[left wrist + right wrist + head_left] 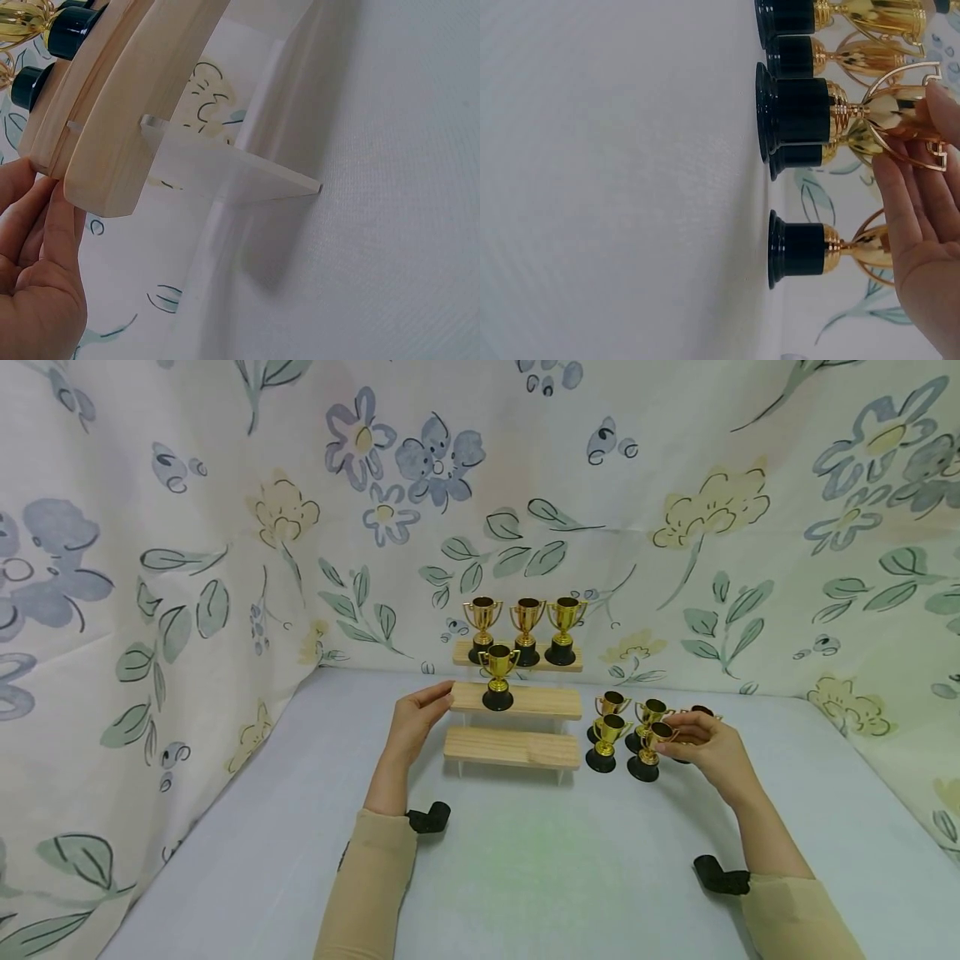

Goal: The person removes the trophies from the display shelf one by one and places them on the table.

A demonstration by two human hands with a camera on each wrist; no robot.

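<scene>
My left hand (412, 725) grips the left end of the middle wooden shelf board (551, 702), thumb and fingers at its edge. A gold trophy cup (498, 668) with a black base stands upright near that board's left end. On the right, my right hand (716, 752) holds another trophy cup (646, 767) by its bowl and handle. The right wrist view shows this cup (802, 112) upright, its black base close to the table, thumb and fingers about the bowl. Several similar cups stand around it, including one just left (602, 752).
Behind, the top shelf board (536, 665) bears three more cups (527, 618) in a row. The lowest board (510, 747) sits in front on clear supports (240, 165). A floral cloth (480, 468) hangs behind the white table (525, 868). Black wrist mounts (430, 817) extend from both sleeves.
</scene>
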